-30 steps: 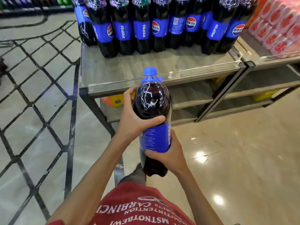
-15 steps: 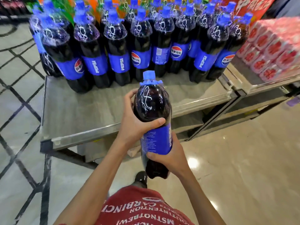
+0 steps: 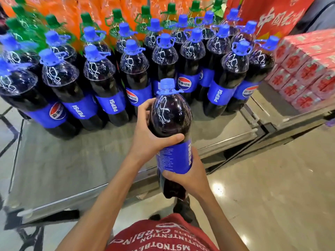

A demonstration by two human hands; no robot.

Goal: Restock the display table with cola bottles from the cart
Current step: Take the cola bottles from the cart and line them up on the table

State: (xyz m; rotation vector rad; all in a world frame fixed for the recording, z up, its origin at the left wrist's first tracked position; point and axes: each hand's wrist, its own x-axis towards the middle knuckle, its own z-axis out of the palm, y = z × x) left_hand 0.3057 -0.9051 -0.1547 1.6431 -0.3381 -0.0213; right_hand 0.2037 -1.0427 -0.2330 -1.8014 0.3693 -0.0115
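1. Head view, centre of frame: I see one cola bottle [image 3: 170, 120] held in the air by both hands. Its long axis runs nearly straight up and down the frame. The blue cap points to the top of the frame and the dark base points down toward the person's red shirt [image 3: 163, 238].
2. The left hand [image 3: 150, 140] wraps the bottle's dark shoulder just above the blue label, thumb across the front.
3. The right hand [image 3: 188, 176] grips the lower body at the label's bottom edge.
4. The bottle's base hangs in front of the near edge of the grey display table [image 3: 72, 169]; its cap overlaps the stocked rows.
5. Upper half: standing cola bottles [image 3: 101, 82] fill the table's far side, all upright. I count about eighteen blue caps, and the left ones are cut off by the frame.
6. Behind them, at the top of the frame, are roughly eight green-capped bottles [image 3: 116, 17].
7. Right edge: stacked red boxes [image 3: 304, 69], too blurred to count.
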